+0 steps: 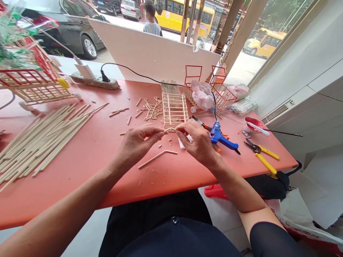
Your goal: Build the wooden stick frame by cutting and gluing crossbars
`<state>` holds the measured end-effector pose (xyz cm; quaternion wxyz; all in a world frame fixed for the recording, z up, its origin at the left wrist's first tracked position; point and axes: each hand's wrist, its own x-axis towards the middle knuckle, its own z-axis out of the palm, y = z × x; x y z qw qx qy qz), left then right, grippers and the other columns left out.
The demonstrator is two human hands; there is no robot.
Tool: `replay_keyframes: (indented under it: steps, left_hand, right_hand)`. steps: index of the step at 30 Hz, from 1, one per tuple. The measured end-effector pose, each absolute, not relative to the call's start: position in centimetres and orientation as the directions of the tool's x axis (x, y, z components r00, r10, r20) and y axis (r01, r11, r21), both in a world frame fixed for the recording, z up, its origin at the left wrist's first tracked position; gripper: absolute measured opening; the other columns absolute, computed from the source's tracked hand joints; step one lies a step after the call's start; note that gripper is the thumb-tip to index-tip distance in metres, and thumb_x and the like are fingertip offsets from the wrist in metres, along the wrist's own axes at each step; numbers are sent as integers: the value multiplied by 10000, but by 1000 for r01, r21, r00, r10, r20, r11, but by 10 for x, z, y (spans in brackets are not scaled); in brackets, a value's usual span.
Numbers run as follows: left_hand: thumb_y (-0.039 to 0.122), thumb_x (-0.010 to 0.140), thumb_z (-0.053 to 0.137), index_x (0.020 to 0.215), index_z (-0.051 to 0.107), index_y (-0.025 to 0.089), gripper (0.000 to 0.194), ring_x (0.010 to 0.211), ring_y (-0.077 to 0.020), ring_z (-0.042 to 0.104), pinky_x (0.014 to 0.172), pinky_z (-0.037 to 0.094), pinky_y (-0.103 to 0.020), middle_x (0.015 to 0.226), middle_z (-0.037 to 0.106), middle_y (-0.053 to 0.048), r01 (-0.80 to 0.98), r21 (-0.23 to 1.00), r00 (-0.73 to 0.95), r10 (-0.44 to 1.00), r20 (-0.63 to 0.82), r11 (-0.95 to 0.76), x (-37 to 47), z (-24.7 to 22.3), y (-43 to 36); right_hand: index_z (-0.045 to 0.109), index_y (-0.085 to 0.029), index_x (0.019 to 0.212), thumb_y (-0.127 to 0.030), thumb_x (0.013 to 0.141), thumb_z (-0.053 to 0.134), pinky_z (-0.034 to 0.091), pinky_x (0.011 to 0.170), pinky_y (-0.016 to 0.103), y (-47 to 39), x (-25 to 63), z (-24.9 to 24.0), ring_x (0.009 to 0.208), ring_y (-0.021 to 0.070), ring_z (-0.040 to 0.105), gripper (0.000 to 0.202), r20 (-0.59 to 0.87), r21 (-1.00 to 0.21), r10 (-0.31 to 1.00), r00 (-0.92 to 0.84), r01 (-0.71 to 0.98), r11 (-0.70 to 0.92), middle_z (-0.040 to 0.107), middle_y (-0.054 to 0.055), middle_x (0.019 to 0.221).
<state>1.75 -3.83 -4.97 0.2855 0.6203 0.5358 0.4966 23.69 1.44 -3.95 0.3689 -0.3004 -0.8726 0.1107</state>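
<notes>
Between my two hands is a short wooden stick bent at a shallow angle in its middle. My left hand pinches its left end with thumb and forefinger. The right end sits in the pinch of my right hand. Just beyond the fingertips lies a small ladder-like frame of pale sticks. A longer bent stick rests on the table nearer to me. Beside my right hand stands a blue glue gun, its cord running up behind it.
Long wooden sticks are spread at the left, with short cut pieces near the frame. Yellow-handled pliers and a red-stained cup stand right. A power strip and red-trimmed stick models line the back of the orange table.
</notes>
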Motion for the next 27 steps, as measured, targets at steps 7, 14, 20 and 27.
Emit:
replay_keyframes:
  steps: [7, 14, 20, 27]
  left_hand:
    - [365, 879, 756, 872, 866, 221, 181, 786, -186, 691, 756, 544, -293, 795, 767, -34, 366, 887, -67, 943, 327, -282, 18, -50, -39]
    - [379, 882, 768, 861, 863, 221, 185, 798, -191, 681, 768, 527, -306, 825, 779, -45, 376, 884, -72, 943, 325, -276, 18, -50, -38]
    - [377, 891, 749, 870, 858, 220, 192, 795, -193, 679, 759, 530, -304, 840, 784, -48, 402, 872, -68, 940, 334, -281, 18, -49, -40]
    - [365, 906, 726, 860, 847, 225, 191, 744, -172, 640, 697, 486, -286, 818, 762, -36, 420, 847, -60, 922, 384, -326, 19, -51, -39]
  right_hand:
    - [690, -223, 994, -243, 1091, 590, 494, 838, 324, 14, 237, -39, 899, 191, 644, 141, 569, -420, 612, -550, 446, 791, 734, 54, 969]
    - [705, -227, 1005, -230, 1089, 598, 505, 858, 326, 14, 237, -38, 919, 191, 657, 136, 571, -425, 610, -550, 439, 792, 738, 52, 984]
    - [709, -231, 1010, -254, 1097, 586, 514, 871, 333, 15, 237, -39, 923, 196, 660, 152, 574, -434, 610, -546, 429, 792, 740, 56, 989]
    - [698, -220, 991, -249, 1097, 585, 500, 842, 327, 15, 236, -40, 911, 195, 651, 158, 580, -426, 608, -542, 434, 794, 735, 59, 977]
